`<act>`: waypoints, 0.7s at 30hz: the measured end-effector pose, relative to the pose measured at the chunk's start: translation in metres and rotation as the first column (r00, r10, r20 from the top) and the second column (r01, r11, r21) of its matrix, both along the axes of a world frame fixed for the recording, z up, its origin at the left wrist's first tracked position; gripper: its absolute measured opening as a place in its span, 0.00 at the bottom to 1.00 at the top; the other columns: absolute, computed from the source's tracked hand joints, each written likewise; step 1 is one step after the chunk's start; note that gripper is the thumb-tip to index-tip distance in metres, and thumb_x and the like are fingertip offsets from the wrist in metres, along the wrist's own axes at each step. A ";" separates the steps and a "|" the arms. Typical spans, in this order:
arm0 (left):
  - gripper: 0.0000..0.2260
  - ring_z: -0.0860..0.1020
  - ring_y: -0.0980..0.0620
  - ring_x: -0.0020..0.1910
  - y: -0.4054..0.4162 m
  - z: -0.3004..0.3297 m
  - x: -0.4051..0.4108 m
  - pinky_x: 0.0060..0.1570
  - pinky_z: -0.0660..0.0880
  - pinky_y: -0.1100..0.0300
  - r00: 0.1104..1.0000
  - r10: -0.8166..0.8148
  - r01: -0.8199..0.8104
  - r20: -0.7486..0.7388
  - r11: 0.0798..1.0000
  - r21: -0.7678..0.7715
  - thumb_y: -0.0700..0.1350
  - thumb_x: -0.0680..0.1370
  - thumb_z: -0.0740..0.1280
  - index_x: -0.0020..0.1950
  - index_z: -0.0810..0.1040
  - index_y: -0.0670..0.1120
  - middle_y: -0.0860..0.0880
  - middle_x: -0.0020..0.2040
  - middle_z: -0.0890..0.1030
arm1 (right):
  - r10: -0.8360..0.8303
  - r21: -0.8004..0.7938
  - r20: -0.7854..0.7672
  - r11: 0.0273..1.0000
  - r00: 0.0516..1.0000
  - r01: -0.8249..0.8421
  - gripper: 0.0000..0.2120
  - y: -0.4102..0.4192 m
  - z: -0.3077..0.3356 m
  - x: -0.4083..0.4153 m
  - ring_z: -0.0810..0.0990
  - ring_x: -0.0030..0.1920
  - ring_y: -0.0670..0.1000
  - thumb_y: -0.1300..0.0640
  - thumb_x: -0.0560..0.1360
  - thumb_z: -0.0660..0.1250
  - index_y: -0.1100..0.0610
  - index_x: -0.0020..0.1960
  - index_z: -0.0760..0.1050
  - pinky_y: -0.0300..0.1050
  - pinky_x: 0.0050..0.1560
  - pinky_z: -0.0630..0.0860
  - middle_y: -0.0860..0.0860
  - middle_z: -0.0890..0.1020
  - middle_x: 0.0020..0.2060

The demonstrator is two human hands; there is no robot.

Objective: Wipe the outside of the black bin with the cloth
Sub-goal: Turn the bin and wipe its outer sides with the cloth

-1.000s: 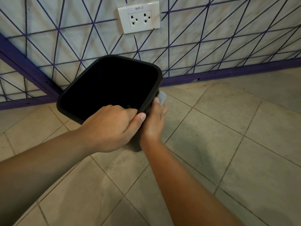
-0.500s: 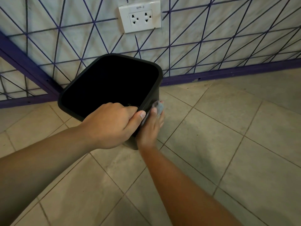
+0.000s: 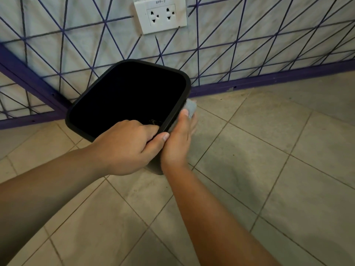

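Here, a matte black plastic bin with a rounded-square opening stands on a floor of beige square tiles, close to the foot of a white wall crossed by thin purple lines. The bin's interior reads as uniform black; only a faint curved glint shows near its near rim, and it cannot be identified. The left hand grips the near corner of the rim, its fingers curled over the edge into the opening and its thumb laid along the outer face. This hand and its forearm hide most of the near wall, so that only a small dark patch of the bin's lower body shows between the two wrists. The right hand lies against the bin's right outer wall with a small grey cloth between palm and plastic. Its thumb points up along the wall, but the other fingers sit behind the cloth and the bin's edge, so its grasp on the cloth cannot be judged. Only the cloth's upper end is visible, protruding above the thumb just below the rim. A white double socket plate, cut off at the top edge, is fixed to the wall above a purple skirting band.
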State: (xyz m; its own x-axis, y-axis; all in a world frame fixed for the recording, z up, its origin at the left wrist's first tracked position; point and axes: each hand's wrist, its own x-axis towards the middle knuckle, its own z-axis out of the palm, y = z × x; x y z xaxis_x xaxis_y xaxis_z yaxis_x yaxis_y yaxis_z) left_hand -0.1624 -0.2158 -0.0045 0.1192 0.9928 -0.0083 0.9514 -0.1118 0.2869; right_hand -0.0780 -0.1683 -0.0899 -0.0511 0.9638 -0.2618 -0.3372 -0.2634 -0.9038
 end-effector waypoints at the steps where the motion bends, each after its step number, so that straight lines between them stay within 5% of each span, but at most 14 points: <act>1: 0.20 0.75 0.58 0.27 0.000 0.000 -0.001 0.29 0.65 0.64 1.000 -0.001 0.001 0.003 1.000 0.001 0.62 0.79 0.48 0.34 0.70 0.56 0.55 0.26 0.74 | 0.012 0.034 0.010 0.999 1.000 -0.013 0.34 -0.011 0.004 -0.002 0.60 0.81 0.44 0.38 0.80 0.53 0.48 0.84 0.60 0.47 0.79 0.58 0.47 0.65 0.81; 4: 0.20 0.76 0.57 0.30 -0.002 -0.001 -0.001 0.28 0.61 0.67 1.000 -0.002 0.002 0.017 1.000 0.027 0.62 0.79 0.46 0.33 0.66 0.57 0.54 0.25 0.72 | 0.036 0.041 0.060 0.998 0.998 -0.039 0.36 -0.030 -0.014 -0.001 0.59 0.77 0.35 0.35 0.78 0.52 0.42 0.85 0.55 0.48 0.82 0.54 0.44 0.62 0.81; 8: 0.19 0.76 0.59 0.32 -0.002 -0.001 0.001 0.28 0.59 0.67 0.999 0.013 -0.014 0.041 0.999 0.044 0.59 0.81 0.48 0.31 0.64 0.58 0.54 0.23 0.69 | -0.003 -0.137 -0.004 0.991 1.000 0.003 0.28 -0.016 -0.021 -0.004 0.60 0.77 0.39 0.43 0.85 0.54 0.42 0.84 0.57 0.45 0.74 0.58 0.47 0.62 0.81; 11: 0.19 0.76 0.57 0.30 -0.002 0.000 0.000 0.29 0.60 0.66 0.999 0.013 -0.015 0.047 0.999 0.038 0.58 0.81 0.48 0.31 0.65 0.58 0.54 0.23 0.71 | 0.067 0.015 0.041 0.998 0.997 -0.068 0.33 -0.041 -0.014 -0.004 0.56 0.65 0.17 0.41 0.80 0.52 0.41 0.85 0.54 0.28 0.69 0.58 0.40 0.61 0.78; 13: 0.20 0.75 0.57 0.28 -0.002 -0.001 0.000 0.28 0.60 0.65 1.000 0.010 -0.012 0.028 0.998 0.056 0.59 0.81 0.47 0.31 0.64 0.57 0.53 0.23 0.70 | 0.069 0.032 0.092 0.997 0.993 -0.072 0.34 -0.043 -0.026 0.001 0.54 0.68 0.18 0.42 0.80 0.51 0.44 0.85 0.53 0.19 0.66 0.55 0.42 0.60 0.79; 16: 0.20 0.74 0.60 0.29 -0.002 -0.003 0.000 0.28 0.59 0.66 0.999 0.011 -0.013 0.033 0.998 0.060 0.58 0.81 0.48 0.31 0.63 0.57 0.54 0.23 0.68 | 0.039 -0.163 0.051 0.986 0.998 -0.030 0.33 -0.016 -0.020 0.001 0.58 0.82 0.46 0.39 0.82 0.53 0.47 0.85 0.57 0.44 0.77 0.59 0.51 0.60 0.82; 18: 0.20 0.76 0.61 0.29 -0.002 -0.003 0.000 0.30 0.63 0.66 0.999 0.021 -0.023 0.042 0.998 0.053 0.60 0.81 0.47 0.33 0.67 0.57 0.55 0.25 0.73 | 0.037 -0.112 0.041 0.993 0.998 -0.032 0.35 -0.016 -0.007 -0.003 0.57 0.83 0.48 0.39 0.79 0.53 0.46 0.85 0.58 0.55 0.82 0.59 0.50 0.60 0.83; 21: 0.20 0.77 0.60 0.31 -0.002 -0.003 -0.002 0.31 0.66 0.67 0.999 0.012 -0.014 0.039 0.999 0.039 0.62 0.79 0.44 0.35 0.69 0.60 0.55 0.28 0.77 | 0.070 0.067 0.083 0.995 0.994 -0.075 0.35 -0.035 0.002 -0.004 0.53 0.74 0.24 0.39 0.79 0.52 0.43 0.85 0.54 0.24 0.75 0.53 0.41 0.59 0.81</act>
State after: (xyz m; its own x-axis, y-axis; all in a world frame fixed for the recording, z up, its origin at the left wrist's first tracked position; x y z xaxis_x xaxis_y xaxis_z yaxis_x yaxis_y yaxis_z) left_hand -0.1639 -0.2178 -0.0071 0.1056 0.9938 0.0347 0.9410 -0.1112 0.3197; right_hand -0.0817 -0.2033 -0.0883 -0.1031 0.9744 -0.1996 -0.2452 -0.2193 -0.9443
